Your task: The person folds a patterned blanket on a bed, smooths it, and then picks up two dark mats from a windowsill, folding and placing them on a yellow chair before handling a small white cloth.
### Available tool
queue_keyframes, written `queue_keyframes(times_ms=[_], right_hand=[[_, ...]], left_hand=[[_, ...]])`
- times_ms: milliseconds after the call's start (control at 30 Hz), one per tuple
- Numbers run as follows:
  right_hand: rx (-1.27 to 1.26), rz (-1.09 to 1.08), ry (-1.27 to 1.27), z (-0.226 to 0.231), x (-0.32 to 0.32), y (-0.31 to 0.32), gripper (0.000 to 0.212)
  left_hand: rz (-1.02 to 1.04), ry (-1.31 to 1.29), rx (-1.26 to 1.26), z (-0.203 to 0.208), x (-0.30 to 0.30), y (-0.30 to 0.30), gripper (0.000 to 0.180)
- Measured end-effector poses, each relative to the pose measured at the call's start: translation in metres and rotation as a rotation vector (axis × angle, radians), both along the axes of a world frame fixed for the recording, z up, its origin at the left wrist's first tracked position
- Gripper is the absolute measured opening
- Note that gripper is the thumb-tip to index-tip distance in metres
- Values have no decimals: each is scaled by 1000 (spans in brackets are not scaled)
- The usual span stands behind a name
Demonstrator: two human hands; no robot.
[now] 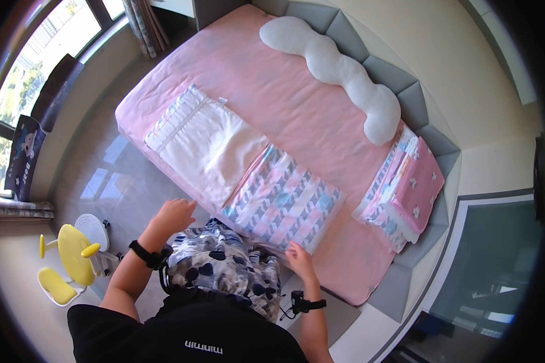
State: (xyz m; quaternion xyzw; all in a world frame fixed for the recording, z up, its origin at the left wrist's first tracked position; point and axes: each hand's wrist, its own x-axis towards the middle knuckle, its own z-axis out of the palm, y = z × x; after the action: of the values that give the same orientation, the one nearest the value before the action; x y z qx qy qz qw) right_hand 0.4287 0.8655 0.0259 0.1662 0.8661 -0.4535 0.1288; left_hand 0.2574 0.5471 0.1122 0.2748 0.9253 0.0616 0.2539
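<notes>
A long quilt lies on the pink bed, one part white [209, 142] and the other patterned in pink, grey and blue [284, 202]. My left hand [177, 216] hangs in the air beside the bed's near edge, fingers loosely bent and holding nothing. At the near right corner of the patterned part is my right hand [299, 260]. Its fingers reach over the quilt's edge and look apart; whether they press on the cloth I cannot tell. Both wrists wear black bands.
A white wavy bolster [339, 69] rests against the grey padded headboard [393, 75]. Folded pink bedding [409, 187] is stacked at the bed's right end. On the floor to the left stands a yellow and white chair [75, 254]. Windows and curtains [145, 27] are at the far left.
</notes>
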Motion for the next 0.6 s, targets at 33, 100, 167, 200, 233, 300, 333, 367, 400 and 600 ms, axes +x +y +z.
queue_keyframes(times_ms=[33, 100, 167, 200, 233, 300, 333, 367, 400, 600], right_hand=[[20, -70, -38, 0, 6, 0, 36], [47, -168, -103, 8, 15, -8, 36], [107, -258, -177, 20, 23, -18, 33], [90, -296, -192, 24, 26, -22, 34], [100, -317, -209, 29, 29, -27, 34], [102, -312, -298, 37, 35, -30, 34], [101, -318, -304, 34, 43, -28, 35], [109, -343, -309, 31, 50, -27, 35], [125, -347, -279, 29, 57, -24, 35], [186, -322, -292, 17, 66, 8, 34]], left_hand=[[-51, -51, -20, -3, -13, 0, 40], [-112, -73, 28, -11, -34, 3, 39], [-173, -92, 77, -14, -49, 3, 38], [-194, -97, 76, -14, -55, 6, 37], [-213, -99, 74, -14, -59, 8, 36], [-240, -132, 76, -20, -62, 11, 36], [-228, -141, 67, -22, -61, 12, 36], [-218, -148, 56, -23, -60, 12, 37], [-216, -164, 67, -25, -57, 12, 37], [-174, -141, 99, -19, -45, 13, 39]])
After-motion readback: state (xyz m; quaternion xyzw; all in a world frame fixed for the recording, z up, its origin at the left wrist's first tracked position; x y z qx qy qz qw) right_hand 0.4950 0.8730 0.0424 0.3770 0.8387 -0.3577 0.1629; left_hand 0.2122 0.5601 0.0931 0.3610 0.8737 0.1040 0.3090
